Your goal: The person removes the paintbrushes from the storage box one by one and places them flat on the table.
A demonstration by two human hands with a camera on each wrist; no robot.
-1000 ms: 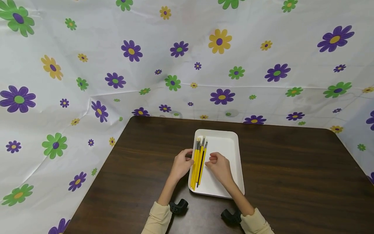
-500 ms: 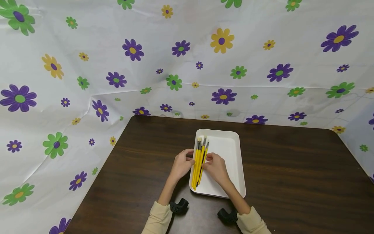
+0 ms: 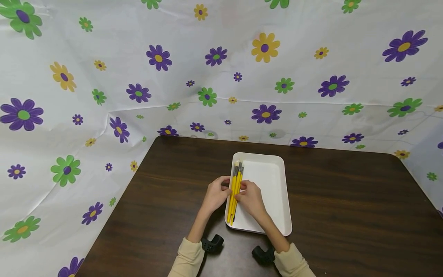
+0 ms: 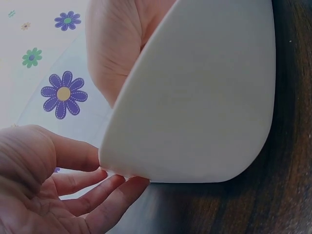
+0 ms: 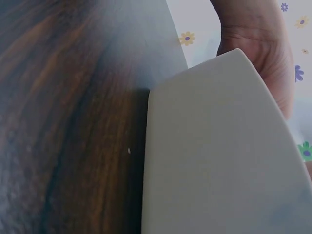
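A small bundle of yellow-handled paintbrushes (image 3: 233, 192), bristles pointing away, lies along the left side of a white tray (image 3: 273, 192). My left hand (image 3: 215, 197) holds the tray's left wall, its thumb near the brushes. In the left wrist view, that hand's fingers (image 4: 100, 195) are at the tray's lower edge. My right hand (image 3: 252, 198) is over the tray, with loosely bent fingers and thumb spread apart against the right side of the brushes. The right wrist view shows the tray's outer wall (image 5: 209, 156) hiding the right fingers.
The tray stands on a dark brown wooden table (image 3: 346, 200). Behind and to the left hangs a white sheet printed with flowers (image 3: 194, 77). Black wrist cameras (image 3: 212, 244) sit on both forearms, close above the table.
My right hand has moved left from beside the brushes to against them. The right-hand brushes have shifted left, making the bundle narrower. My left hand stays at the tray's side.
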